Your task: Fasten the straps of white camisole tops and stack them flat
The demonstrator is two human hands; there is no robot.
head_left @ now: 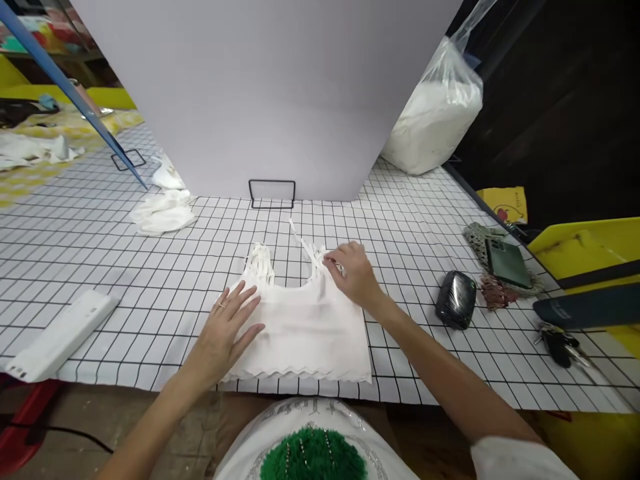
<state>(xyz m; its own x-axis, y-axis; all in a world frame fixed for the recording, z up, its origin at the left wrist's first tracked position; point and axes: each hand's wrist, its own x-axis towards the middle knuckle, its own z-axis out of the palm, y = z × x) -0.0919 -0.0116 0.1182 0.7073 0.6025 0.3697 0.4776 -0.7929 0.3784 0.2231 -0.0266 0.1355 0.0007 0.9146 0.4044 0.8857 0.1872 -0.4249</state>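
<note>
Soft white top with a wavy hem, lying flat on a black-lined tablecloth, left hand spread loose at its edge, right hand pinching thin white strings at one shoulder, fingertips hiding part, crinkly clear bag cut off above

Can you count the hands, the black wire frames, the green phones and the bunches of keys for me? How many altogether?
Hands at the white cloth: 2, left hand and right hand
Black wire frames: 2, front frame and left frame
Green phone: 1
Bunch of keys: 1
Total: 6
</note>
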